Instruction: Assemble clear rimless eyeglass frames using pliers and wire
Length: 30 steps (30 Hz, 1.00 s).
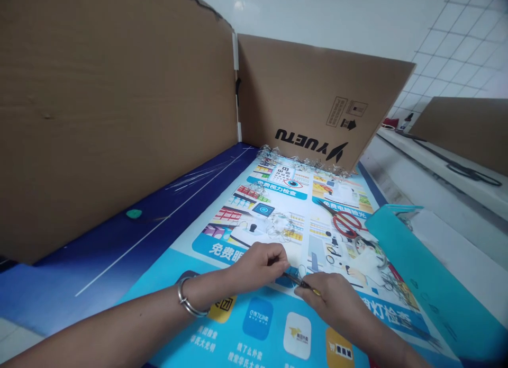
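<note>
My left hand [260, 265], with a silver bracelet [186, 299] at the wrist, is closed in a pinch over the printed poster sheet [222, 325]. Whatever is between those fingertips is too small to name. My right hand [333, 299] is wrapped round a pair of small pliers [297, 281] with yellow on the handle. Their dark jaws reach left to the fingertips of my left hand. Thin wire loops show just beyond the two hands. Beyond the hands lies a tangle of thin clear or silvery wire pieces [283, 226]. Red-handled scissors [346, 224] rest on the poster, further right.
Cardboard panels stand at the left [119, 119] and back [317, 87]. More wire bits [309, 164] line the back panel's foot. At right are a teal box [420, 272] and a ledge holding black scissors [472, 172]. A small green piece [134, 214] lies at left.
</note>
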Available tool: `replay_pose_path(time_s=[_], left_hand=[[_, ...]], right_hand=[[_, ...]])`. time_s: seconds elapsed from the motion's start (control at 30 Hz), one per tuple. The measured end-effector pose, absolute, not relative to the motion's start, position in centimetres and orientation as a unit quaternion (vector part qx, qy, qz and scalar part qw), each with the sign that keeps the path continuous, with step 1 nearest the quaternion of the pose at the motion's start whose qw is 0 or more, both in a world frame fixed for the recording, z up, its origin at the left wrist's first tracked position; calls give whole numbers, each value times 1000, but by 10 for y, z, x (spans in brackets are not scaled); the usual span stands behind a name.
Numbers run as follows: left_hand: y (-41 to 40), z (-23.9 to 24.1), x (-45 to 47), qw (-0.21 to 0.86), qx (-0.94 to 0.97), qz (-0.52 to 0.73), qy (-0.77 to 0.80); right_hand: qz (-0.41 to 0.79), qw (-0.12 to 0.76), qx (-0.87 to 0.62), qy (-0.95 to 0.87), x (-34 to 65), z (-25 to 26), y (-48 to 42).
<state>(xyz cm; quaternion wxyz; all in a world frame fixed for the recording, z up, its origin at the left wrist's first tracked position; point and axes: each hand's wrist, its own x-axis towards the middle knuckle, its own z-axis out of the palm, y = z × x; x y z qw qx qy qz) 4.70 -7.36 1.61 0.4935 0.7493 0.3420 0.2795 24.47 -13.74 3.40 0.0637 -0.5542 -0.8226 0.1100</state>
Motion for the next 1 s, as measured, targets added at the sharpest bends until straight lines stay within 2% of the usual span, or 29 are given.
replay_pose_path(time_s=[0.1,0.23,0.37,0.63,0.83,1.0], left_hand=[[-74,16,48,472,759,280,351],[-62,22,43,421,770,279,390],[-26,37,13,426,776,237,401],[38,28,-68,395,758,185,485],[46,12,-73,366,760,148,516],[47,16,-76,307,767,171,537]], right_hand=[[68,92,-552,-826,248,21,-137],[-77,165,-507,-842,249,3,-137],[-131,232,-456,-850,245,-2,-139],[-115,281,-433,-849,249,-12,-135],[-107,295,-439,-842,259,-20,-128],[-62,331,-482,-809,265,-22,-123]])
